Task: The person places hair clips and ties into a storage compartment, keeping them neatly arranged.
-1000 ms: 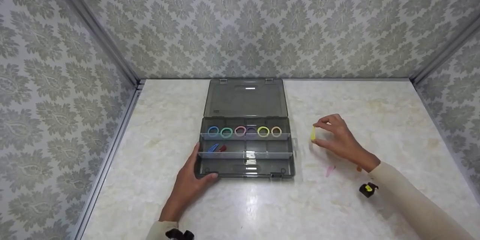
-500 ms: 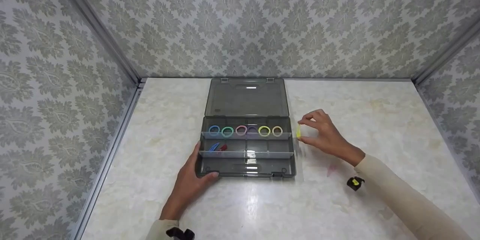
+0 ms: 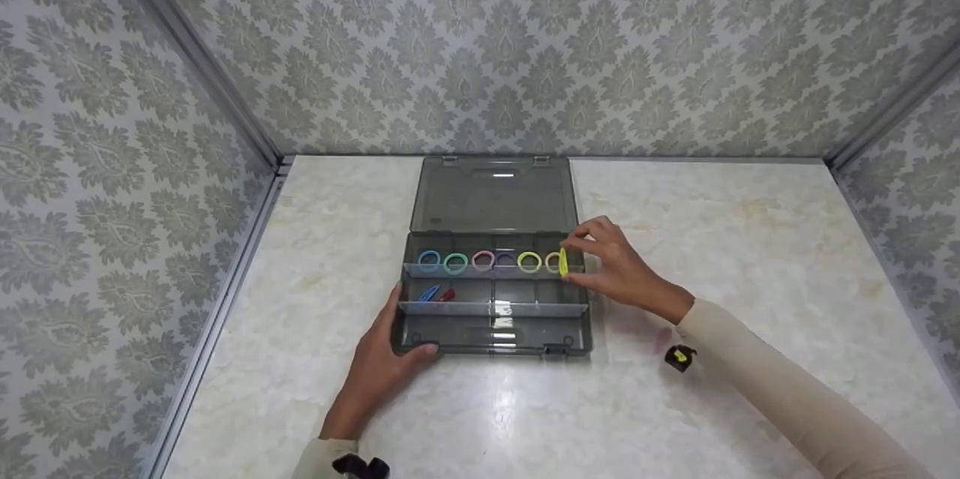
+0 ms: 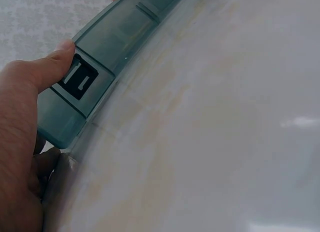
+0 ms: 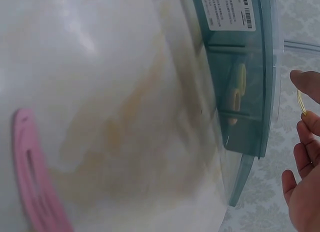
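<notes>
My right hand (image 3: 619, 265) pinches a yellow snap hair clip (image 3: 563, 261) between thumb and fingertip, above the right end of the storage box's back row. The grey translucent storage box (image 3: 536, 329) lies with its lid (image 3: 495, 194) folded back. My left hand (image 3: 386, 359) grips its front left corner, the thumb (image 4: 57, 62) on the front wall near the latch. Several coloured hair ties (image 3: 455, 263) stand in a line in the back row, the rightmost partly hidden by the yellow clip. In the middle row lie a blue hair clip (image 3: 428, 293) and a red hair clip (image 3: 448, 295).
A pink snap hair clip (image 5: 32, 167) lies on the marbled tabletop (image 3: 787, 261), right of the box. Patterned walls (image 3: 480, 52) enclose the table at the back and sides. A label (image 5: 227, 9) is on the box's outer wall.
My right hand has moved left with the yellow hair clip, from over the tabletop to above the box's back row. The left hand stays on the box corner.
</notes>
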The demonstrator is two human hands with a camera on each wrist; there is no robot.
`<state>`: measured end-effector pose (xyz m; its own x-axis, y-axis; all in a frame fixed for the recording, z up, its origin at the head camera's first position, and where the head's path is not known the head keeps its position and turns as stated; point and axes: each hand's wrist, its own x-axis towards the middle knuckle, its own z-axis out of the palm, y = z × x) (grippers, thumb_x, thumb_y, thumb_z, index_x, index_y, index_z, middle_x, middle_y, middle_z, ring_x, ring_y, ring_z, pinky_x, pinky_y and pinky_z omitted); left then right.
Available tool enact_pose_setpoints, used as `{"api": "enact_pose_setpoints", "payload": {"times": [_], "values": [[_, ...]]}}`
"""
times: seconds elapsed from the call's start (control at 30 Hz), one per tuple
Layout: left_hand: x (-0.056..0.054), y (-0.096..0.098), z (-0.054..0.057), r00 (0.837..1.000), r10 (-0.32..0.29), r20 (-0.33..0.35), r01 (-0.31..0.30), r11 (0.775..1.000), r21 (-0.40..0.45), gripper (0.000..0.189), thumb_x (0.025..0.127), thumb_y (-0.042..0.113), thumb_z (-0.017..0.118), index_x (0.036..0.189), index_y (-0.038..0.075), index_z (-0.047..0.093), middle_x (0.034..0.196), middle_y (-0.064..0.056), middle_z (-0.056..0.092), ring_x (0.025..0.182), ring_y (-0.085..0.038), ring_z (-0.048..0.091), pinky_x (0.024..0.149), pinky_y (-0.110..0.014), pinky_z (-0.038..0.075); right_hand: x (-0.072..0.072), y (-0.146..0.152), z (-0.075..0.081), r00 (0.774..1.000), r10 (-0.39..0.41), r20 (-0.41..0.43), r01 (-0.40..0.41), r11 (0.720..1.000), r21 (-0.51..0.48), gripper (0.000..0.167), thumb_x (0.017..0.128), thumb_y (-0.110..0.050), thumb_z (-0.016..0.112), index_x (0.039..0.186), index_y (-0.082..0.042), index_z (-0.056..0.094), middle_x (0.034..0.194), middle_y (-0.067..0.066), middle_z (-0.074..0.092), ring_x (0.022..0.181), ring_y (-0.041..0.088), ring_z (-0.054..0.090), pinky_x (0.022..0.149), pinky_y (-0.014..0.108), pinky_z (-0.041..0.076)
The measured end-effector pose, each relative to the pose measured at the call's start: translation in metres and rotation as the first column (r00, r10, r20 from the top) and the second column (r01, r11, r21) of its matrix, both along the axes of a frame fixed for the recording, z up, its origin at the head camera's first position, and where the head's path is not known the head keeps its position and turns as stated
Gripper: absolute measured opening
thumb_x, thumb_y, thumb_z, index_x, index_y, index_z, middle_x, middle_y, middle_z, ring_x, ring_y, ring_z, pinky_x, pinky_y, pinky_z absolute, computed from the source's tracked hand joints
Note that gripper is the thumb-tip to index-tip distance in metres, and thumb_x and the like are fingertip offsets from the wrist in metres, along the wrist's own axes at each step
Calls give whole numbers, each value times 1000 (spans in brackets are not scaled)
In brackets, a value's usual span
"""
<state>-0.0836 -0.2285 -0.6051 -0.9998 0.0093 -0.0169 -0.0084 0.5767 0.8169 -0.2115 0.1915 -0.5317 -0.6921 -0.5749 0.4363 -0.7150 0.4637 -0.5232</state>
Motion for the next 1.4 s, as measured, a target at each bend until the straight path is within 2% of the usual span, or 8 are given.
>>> {"api": "enact_pose_setpoints", "payload": {"times": [0.3, 0.5, 0.7, 0.93, 1.2, 1.4], "values": [[0, 0, -1, 1000, -7, -17, 7, 1000, -2, 124, 87, 61, 91, 179, 24, 16, 181, -9, 27, 166, -35, 28, 133, -59, 28, -2, -21, 4, 997, 34, 63, -35, 999, 12, 42, 90, -16, 95, 127, -5, 80, 126, 12, 65, 119, 32, 53, 103, 58, 45], [1, -1, 1, 1000, -1, -10, 1, 1000, -2, 124, 86, 60, 91, 179, 28, 16, 181, -10, 29, 166, -36, 29, 133, -60, 28, -2, -36, 5, 996, 66, 53, -68, 996, 51, 44, 88, -15, 96, 127, -4, 80, 127, 13, 66, 118, 33, 54, 101, 58, 47], [0, 1, 1, 1000, 9, -7, -9, 1000, -17, 125, 85, 60, 92, 179, 24, 17, 181, -10, 29, 166, -35, 29, 133, -60, 27, -2, -53, 4, 993, 111, 33, -113, 989, 99, 46, 91, -18, 95, 131, -3, 79, 130, 14, 65, 118, 32, 55, 98, 56, 50], [-1, 1, 1, 1000, 6, -15, -6, 1000, -17, 126, 84, 60, 92, 179, 23, 18, 180, -11, 29, 166, -35, 30, 133, -60, 27, -4, -71, 4, 987, 160, 35, -163, 978, 132, 46, 91, -17, 95, 131, -4, 78, 130, 14, 64, 121, 33, 55, 104, 58, 49], [0, -1, 0, 1000, -4, -23, 4, 1000, -9, 124, 85, 58, 92, 179, 24, 18, 180, -12, 29, 166, -36, 29, 133, -60, 28, -9, -86, 8, 968, 240, 74, -250, 947, 199, 44, 96, -19, 90, 134, -2, 76, 135, 14, 62, 127, 33, 53, 112, 61, 44], [0, -1, -1, 1000, -3, -7, 3, 1000, -3, 123, 86, 60, 91, 179, 31, 16, 181, -10, 29, 166, -35, 29, 132, -62, 28, -12, -98, 11, 950, 278, 142, -305, 924, 232, 48, 94, -18, 91, 138, -6, 76, 140, 14, 63, 134, 34, 53, 116, 63, 41]]}}
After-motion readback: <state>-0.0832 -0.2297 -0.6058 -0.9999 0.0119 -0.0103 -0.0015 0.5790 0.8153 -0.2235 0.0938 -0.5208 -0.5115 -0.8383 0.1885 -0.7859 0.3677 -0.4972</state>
